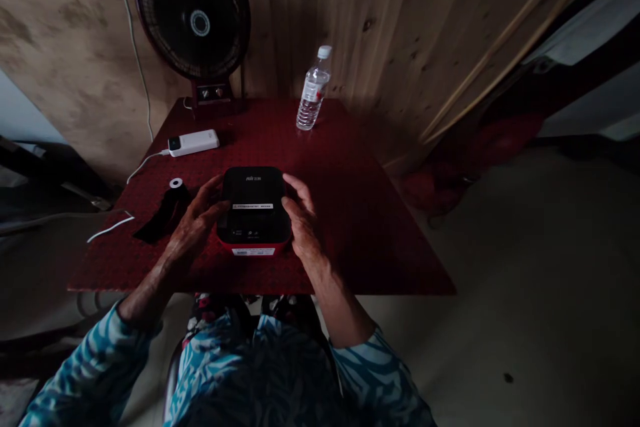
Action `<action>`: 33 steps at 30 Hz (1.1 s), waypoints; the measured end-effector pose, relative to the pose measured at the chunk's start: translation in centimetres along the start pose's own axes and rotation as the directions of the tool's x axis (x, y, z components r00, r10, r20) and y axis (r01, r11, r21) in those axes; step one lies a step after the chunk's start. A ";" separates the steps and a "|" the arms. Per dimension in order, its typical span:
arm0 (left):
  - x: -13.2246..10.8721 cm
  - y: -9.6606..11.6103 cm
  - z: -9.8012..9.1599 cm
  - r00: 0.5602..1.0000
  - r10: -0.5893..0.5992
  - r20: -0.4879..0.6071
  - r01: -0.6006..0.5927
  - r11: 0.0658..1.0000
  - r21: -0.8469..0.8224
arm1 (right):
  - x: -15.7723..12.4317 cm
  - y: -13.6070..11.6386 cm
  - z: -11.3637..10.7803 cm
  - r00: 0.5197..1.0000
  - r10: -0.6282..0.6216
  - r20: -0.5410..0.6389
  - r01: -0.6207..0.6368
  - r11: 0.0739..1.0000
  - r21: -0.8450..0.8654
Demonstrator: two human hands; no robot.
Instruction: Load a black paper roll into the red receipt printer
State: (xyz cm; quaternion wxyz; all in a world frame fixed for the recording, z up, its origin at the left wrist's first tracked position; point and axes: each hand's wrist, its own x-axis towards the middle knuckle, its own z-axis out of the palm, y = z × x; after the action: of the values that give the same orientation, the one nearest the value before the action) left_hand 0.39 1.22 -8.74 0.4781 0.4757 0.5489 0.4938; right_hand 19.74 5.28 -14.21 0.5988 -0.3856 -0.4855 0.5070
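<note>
A compact black device with a red base [253, 203] sits near the front of the dark red table [365, 233], with a white label on its top. My left hand [197, 219] grips its left side, and my right hand [300, 217] curves over its right edge. Left of the device lies a strip of black material [164, 215], with a small white-cored roll [176, 183] at its far end. A short white strip [111, 228] lies at the table's left edge.
A white power bank [193, 143] with a white cable lies at the table's back left. A clear water bottle [313, 90] stands at the back. A black fan [193, 13] stands behind the table against a wooden wall. The floor lies to the right.
</note>
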 end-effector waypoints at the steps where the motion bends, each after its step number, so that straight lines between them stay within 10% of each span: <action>1: 0.1 -0.5 -0.1 1.000 0.004 0.018 -0.003 0.999 -0.044 | -0.2 0.1 0.0 1.000 -0.001 -0.013 0.001 1.000 0.004; 7: 0.2 -2.6 -0.8 0.989 -0.017 0.145 0.063 0.947 -0.316 | -2.4 1.5 -0.7 0.994 0.106 -0.014 -0.105 0.993 0.044; 33: -0.4 -3.0 -1.1 0.996 -0.062 0.066 0.074 0.980 -0.185 | -4.4 2.9 -2.1 0.983 0.138 -0.118 -0.138 0.990 0.012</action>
State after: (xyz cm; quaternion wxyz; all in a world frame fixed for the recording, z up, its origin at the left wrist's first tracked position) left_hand -0.84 0.57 -11.63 0.5536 0.4243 0.5012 0.5122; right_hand 21.02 1.52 -18.26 0.5908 -0.4467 -0.4201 0.5244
